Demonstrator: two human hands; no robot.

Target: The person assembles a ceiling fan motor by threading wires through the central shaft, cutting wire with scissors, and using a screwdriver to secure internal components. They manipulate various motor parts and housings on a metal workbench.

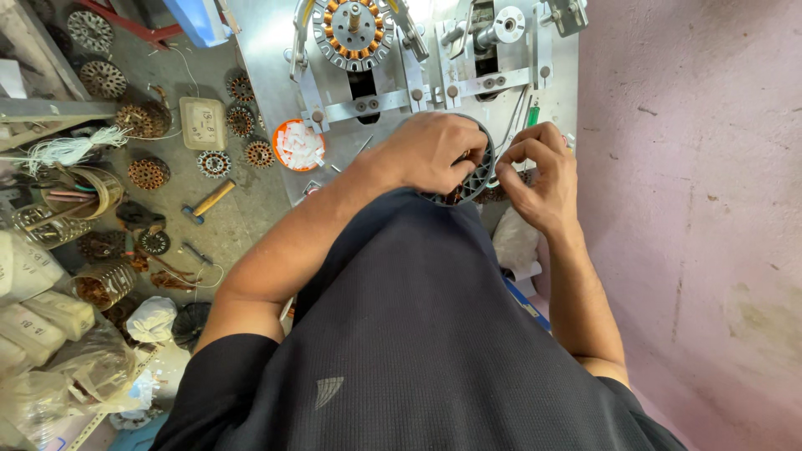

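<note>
Lying on a grey floor (242, 209) beside a pink wall (693, 167): scattered stators (149, 173).

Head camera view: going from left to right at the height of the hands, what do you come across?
Hammer with wooden handle → orange round dish of white pieces → left hand → round dark stator ring held between both hands → right hand → pink wall.

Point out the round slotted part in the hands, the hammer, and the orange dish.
round slotted part (478, 177), head view, on its grey toothed rim.
hammer (209, 201), head view, on the wooden handle.
orange dish (281, 129), head view, on its orange rim.
</note>
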